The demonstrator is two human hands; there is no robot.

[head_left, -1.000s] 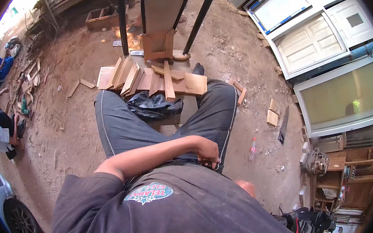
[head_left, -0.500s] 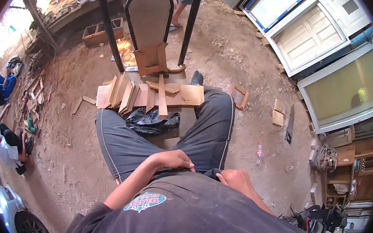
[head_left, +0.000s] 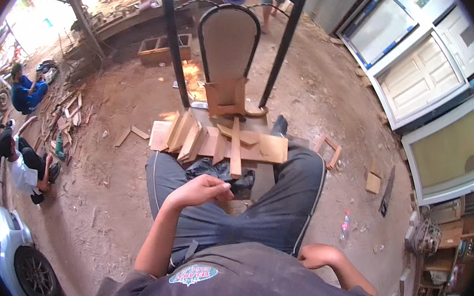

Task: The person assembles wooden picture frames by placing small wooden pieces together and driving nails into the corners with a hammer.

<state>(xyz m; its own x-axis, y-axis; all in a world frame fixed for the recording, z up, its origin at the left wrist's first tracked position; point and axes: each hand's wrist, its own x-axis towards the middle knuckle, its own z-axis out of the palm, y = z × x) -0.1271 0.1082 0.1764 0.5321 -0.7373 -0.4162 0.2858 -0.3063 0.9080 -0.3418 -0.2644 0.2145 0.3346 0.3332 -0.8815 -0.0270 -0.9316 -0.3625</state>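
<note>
My left hand (head_left: 202, 190) is raised over my left thigh, its fingers curled together with nothing visible in them. Beyond it a wooden board (head_left: 273, 147) lies across between my knees. Cut wood pieces (head_left: 184, 134) lean in a row on the board's left part. A narrow wood strip (head_left: 236, 151) lies lengthwise over the board, crossing near a shorter piece (head_left: 247, 136). Beneath the board is a crumpled black plastic bag (head_left: 246, 184). My right hand (head_left: 317, 256) rests low at my right side by the shirt (head_left: 254, 276); its fingers are bent against the cloth, and what they hold is hidden.
A tall-backed chair (head_left: 228, 47) stands ahead. To the right lie a wooden frame (head_left: 333, 153), a handsaw (head_left: 387, 191) and a plastic bottle (head_left: 346, 224); white door panels (head_left: 411, 76) lean beyond. Two people (head_left: 25, 172) sit at left near wood scraps and a car (head_left: 8, 235).
My left hand has left my waist and risen forward over the thigh. My right hand has moved back toward my side. The view has shifted, so the scene sits lower and further right.
</note>
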